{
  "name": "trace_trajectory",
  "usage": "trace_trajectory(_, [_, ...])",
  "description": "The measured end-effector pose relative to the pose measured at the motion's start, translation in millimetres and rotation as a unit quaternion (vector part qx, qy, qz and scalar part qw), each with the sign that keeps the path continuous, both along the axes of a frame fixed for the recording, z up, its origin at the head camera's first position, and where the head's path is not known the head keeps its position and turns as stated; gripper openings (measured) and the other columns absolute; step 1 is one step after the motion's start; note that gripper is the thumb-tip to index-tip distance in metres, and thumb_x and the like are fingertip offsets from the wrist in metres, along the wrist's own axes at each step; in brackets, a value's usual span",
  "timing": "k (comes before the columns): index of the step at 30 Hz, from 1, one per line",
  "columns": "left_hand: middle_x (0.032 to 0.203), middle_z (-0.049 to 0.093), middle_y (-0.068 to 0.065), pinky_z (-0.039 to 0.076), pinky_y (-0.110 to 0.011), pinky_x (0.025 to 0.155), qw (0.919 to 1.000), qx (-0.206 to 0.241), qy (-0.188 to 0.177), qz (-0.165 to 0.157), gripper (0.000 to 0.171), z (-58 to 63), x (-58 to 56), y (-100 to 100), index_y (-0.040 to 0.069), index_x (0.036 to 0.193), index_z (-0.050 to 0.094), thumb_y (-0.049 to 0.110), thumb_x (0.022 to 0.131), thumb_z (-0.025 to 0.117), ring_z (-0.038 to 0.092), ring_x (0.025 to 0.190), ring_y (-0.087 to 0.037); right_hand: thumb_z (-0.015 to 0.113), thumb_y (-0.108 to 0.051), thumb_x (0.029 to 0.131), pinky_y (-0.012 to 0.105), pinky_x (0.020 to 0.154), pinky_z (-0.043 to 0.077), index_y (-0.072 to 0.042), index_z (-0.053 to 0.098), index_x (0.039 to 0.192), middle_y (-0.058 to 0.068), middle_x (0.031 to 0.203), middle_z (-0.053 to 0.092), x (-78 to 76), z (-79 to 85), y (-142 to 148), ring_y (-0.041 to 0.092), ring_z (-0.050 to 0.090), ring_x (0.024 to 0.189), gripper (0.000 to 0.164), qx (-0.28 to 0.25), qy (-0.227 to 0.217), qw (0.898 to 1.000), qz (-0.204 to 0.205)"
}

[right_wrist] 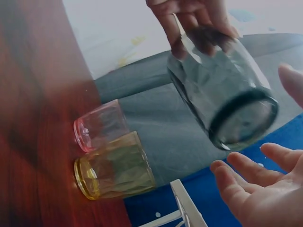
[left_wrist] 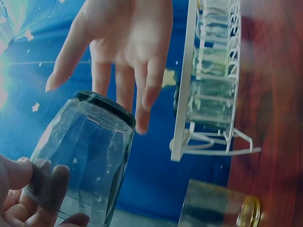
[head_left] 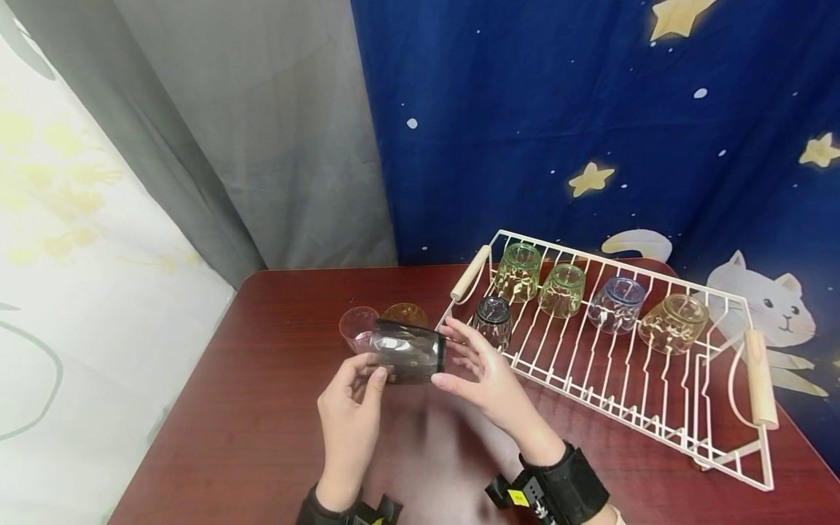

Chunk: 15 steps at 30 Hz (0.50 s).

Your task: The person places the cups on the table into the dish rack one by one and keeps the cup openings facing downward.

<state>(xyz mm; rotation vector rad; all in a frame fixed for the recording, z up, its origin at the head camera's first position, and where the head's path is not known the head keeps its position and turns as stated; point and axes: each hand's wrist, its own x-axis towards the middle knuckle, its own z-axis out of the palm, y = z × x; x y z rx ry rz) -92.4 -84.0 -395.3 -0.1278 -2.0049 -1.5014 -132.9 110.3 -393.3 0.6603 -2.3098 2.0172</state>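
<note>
A smoky grey glass [head_left: 408, 353] lies tilted sideways in the air above the table. My left hand [head_left: 353, 408] pinches it near the rim, with thumb and fingertips showing through the wall in the left wrist view, where the glass [left_wrist: 85, 151] points its thick base toward my other hand. My right hand [head_left: 488, 379] is spread beside that base, fingers apart; in the right wrist view a gap shows between its fingertips and the glass [right_wrist: 222, 90]. Behind the held glass stand a pink glass [head_left: 358, 325] and a yellow glass [head_left: 405, 315], upright on the table.
A white wire rack [head_left: 610, 408] with wooden handles stands at the right. Upside down in it are a dark glass [head_left: 494, 321], two green glasses [head_left: 518, 273], a blue glass [head_left: 617, 305] and an amber glass [head_left: 674, 324]. Curtains [head_left: 302, 131] hang behind the table [head_left: 262, 408].
</note>
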Motion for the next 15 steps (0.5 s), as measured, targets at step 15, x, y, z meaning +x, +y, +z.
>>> trace_trajectory(15, [0.085, 0.069, -0.009, 0.060, -0.022, 0.074, 0.9992, 0.008, 0.002, -0.039, 0.013, 0.2, 2.5, 12.4, -0.001, 0.101, 0.063, 0.002, 0.089, 0.067, 0.069, 0.079, -0.005, 0.075, -0.008, 0.084, 0.032, 0.101, 0.050, -0.013, 0.034, 0.150, 0.019, 0.146, 0.048, 4.9, -3.5, -6.3, 0.039, 0.053, 0.130, 0.078, -0.024, -0.029, 0.999, -0.019])
